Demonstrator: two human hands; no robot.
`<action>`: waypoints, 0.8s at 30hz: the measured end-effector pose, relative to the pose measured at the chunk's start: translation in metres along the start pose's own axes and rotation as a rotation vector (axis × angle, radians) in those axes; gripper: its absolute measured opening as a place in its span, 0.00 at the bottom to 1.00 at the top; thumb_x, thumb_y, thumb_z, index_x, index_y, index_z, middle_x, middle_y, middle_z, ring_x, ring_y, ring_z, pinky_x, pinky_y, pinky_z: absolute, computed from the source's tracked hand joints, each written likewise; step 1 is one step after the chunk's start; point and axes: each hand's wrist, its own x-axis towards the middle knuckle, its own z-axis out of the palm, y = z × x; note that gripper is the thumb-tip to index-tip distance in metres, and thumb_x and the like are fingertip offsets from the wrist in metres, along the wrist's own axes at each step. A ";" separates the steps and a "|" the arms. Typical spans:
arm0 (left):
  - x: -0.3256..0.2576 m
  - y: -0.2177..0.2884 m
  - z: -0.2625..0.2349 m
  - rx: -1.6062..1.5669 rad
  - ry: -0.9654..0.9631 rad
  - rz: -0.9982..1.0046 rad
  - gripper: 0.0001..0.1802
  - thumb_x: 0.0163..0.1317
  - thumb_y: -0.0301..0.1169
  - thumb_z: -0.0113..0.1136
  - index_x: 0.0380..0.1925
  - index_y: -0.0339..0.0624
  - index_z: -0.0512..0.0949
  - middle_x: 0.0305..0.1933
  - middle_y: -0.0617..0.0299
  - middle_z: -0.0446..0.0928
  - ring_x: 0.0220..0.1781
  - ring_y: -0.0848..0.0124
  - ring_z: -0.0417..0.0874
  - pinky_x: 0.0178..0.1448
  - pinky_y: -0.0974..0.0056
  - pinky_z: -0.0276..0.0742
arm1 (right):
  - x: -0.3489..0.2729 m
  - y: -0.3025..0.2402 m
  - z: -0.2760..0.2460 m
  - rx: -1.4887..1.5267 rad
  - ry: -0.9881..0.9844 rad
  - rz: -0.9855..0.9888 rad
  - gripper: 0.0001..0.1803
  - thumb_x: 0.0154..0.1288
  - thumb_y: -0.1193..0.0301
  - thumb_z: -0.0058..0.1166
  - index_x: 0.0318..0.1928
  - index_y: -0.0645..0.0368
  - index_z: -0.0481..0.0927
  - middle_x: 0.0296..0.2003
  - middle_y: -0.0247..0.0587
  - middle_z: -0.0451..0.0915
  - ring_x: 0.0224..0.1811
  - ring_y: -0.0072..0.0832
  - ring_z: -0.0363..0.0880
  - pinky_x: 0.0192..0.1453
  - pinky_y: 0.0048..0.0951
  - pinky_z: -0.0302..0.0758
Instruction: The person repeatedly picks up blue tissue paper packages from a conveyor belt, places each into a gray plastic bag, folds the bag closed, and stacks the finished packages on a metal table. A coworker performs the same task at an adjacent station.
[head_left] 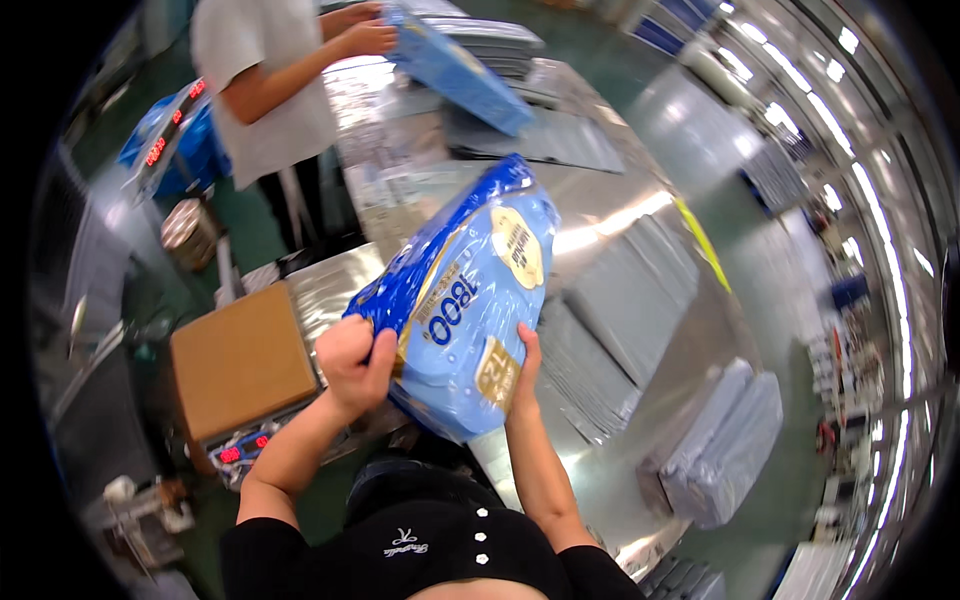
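Note:
I hold a large, glossy blue plastic pack [478,290] tilted over the metal table, between both hands. My left hand [357,365] is closed on the film at its left lower corner, thumb on the near face. My right hand [526,370] grips the lower right side, thumb on the front and the other fingers hidden behind. To the right of the pack, flat grey plastic bags [630,300] lie in overlapping piles on the table.
Across the table, a co-worker in a white shirt [265,95] holds a similar blue pack [460,75] near more grey bags [545,135]. A wrapped grey bundle [722,445] sits at the table's right edge. At left are a brown board [243,362] and a red-digit display [243,450].

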 end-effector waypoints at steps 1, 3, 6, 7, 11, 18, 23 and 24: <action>0.010 0.021 0.012 -0.102 -0.035 0.062 0.19 0.48 0.17 0.59 0.10 0.39 0.60 0.13 0.58 0.55 0.14 0.60 0.57 0.19 0.59 0.49 | -0.012 -0.025 0.002 0.099 0.012 -0.026 0.31 0.60 0.57 0.49 0.59 0.65 0.69 0.48 0.49 0.79 0.46 0.40 0.81 0.52 0.39 0.79; 0.009 0.038 0.034 -0.262 -0.009 0.113 0.17 0.49 0.16 0.56 0.10 0.38 0.60 0.13 0.58 0.57 0.14 0.63 0.57 0.20 0.60 0.48 | -0.042 -0.065 -0.007 -0.022 0.110 -0.159 0.30 0.60 0.57 0.50 0.58 0.65 0.69 0.47 0.49 0.79 0.45 0.40 0.81 0.50 0.39 0.80; -0.022 0.047 0.063 -0.388 -0.043 0.043 0.15 0.55 0.18 0.51 0.11 0.37 0.64 0.14 0.57 0.62 0.14 0.64 0.60 0.21 0.61 0.52 | -0.067 -0.110 -0.034 -0.092 0.192 -0.316 0.29 0.62 0.57 0.51 0.56 0.65 0.70 0.46 0.48 0.79 0.44 0.38 0.81 0.49 0.38 0.80; -0.031 0.055 0.077 -0.419 -0.096 -0.071 0.15 0.57 0.18 0.51 0.12 0.36 0.65 0.14 0.57 0.62 0.15 0.65 0.61 0.21 0.61 0.54 | -0.078 -0.135 -0.042 -0.113 0.203 -0.286 0.30 0.62 0.57 0.51 0.57 0.66 0.69 0.47 0.48 0.79 0.45 0.38 0.81 0.50 0.38 0.79; -0.086 0.061 0.159 -0.517 -0.424 -0.384 0.16 0.63 0.26 0.56 0.18 0.34 0.67 0.15 0.59 0.62 0.16 0.73 0.60 0.22 0.64 0.57 | -0.094 -0.180 -0.137 -0.201 0.394 -0.276 0.28 0.66 0.56 0.49 0.58 0.63 0.70 0.47 0.47 0.79 0.45 0.37 0.81 0.49 0.36 0.77; -0.248 -0.061 0.269 -0.310 -1.129 -0.598 0.16 0.61 0.36 0.63 0.46 0.41 0.74 0.31 0.61 0.73 0.33 0.73 0.76 0.36 0.69 0.73 | -0.179 0.000 -0.322 -0.378 0.782 -0.087 0.26 0.71 0.62 0.47 0.66 0.56 0.63 0.49 0.41 0.76 0.40 0.23 0.77 0.43 0.24 0.75; -0.224 -0.007 0.277 -0.726 -1.201 -1.252 0.18 0.61 0.35 0.63 0.48 0.40 0.72 0.42 0.56 0.76 0.41 0.66 0.80 0.43 0.64 0.79 | -0.184 0.051 -0.336 -0.641 0.834 -0.489 0.30 0.66 0.71 0.56 0.66 0.57 0.62 0.57 0.40 0.70 0.37 0.21 0.76 0.37 0.24 0.74; -0.226 -0.004 0.286 -0.765 -1.159 -1.284 0.18 0.61 0.34 0.63 0.48 0.40 0.72 0.42 0.56 0.77 0.41 0.66 0.80 0.43 0.64 0.79 | -0.173 0.043 -0.333 -0.674 0.854 -0.535 0.31 0.65 0.72 0.57 0.66 0.57 0.62 0.58 0.40 0.68 0.37 0.21 0.77 0.36 0.24 0.74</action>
